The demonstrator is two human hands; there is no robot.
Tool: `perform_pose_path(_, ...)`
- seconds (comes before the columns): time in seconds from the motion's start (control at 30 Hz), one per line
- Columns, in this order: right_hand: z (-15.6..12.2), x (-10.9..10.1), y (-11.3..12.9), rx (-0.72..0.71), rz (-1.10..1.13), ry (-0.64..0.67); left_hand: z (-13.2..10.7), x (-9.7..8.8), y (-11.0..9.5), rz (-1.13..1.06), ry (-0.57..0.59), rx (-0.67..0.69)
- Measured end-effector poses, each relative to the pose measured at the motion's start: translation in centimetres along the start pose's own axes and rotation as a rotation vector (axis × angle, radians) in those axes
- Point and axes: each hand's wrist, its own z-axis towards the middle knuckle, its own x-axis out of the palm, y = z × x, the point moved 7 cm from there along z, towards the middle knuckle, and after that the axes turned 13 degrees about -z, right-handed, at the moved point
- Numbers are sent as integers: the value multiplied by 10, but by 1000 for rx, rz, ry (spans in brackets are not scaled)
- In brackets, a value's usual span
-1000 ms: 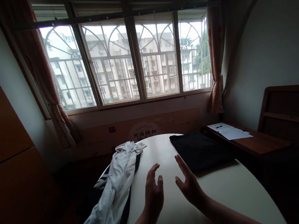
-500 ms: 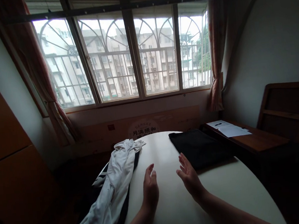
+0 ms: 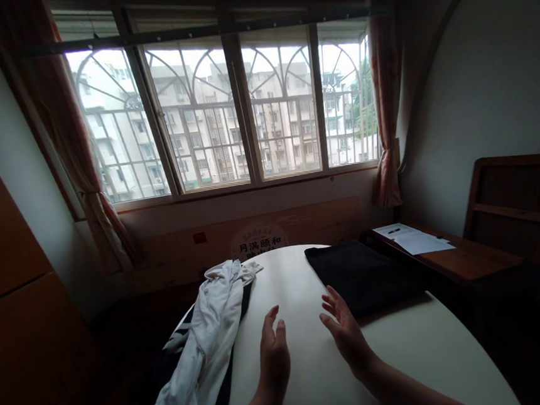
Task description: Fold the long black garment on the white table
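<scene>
My left hand [image 3: 274, 353] hovers over the white round table [image 3: 308, 375], palm turned inward, thumb and fingers apart. Facing it across a gap is my right hand [image 3: 345, 334], also holding nothing, with its fingers spread. Left of my left hand lies a rumpled white garment [image 3: 210, 327], draped along the table's left side on top of dark cloth [image 3: 227, 389]. Just beyond my right hand a folded black cloth [image 3: 364, 276] rests flat near the table's right edge. Neither hand touches any of the cloth.
To the right stands a brown wooden desk [image 3: 483, 259] with white paper sheets [image 3: 419, 240] and a dark pen on it. A wooden chair back [image 3: 511, 206] rises behind. Barred windows and tied curtains [image 3: 388, 173] line the far wall; an orange-brown cabinet [image 3: 12, 338] is at left.
The view has tilted slightly upward, so the scene sits a little lower. Both hands stay nearly in place; their fingers curve slightly more.
</scene>
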Motion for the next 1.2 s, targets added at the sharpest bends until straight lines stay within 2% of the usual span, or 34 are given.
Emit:
perform_pose_path(0.2, 2, -3, -5, -2, 13, -21, -3, 4, -2, 60, 36, -17)
perform_pose_path(0.37, 1, -2, -7, 53, 30, -19, -5, 6, -3, 84, 55, -6)
perform_pose_path(0.8, -6, -2, 3, 106, 34, -67, -8, 3, -13, 150, 69, 31)
perform_pose_path(0.97, -4, -3, 3, 96, 21, -41, -10, 3, -16, 156, 74, 57)
perform_pose_path(1.2, 2, -4, 6, 23, 11, -84, -7, 3, -16, 153, 98, 52)
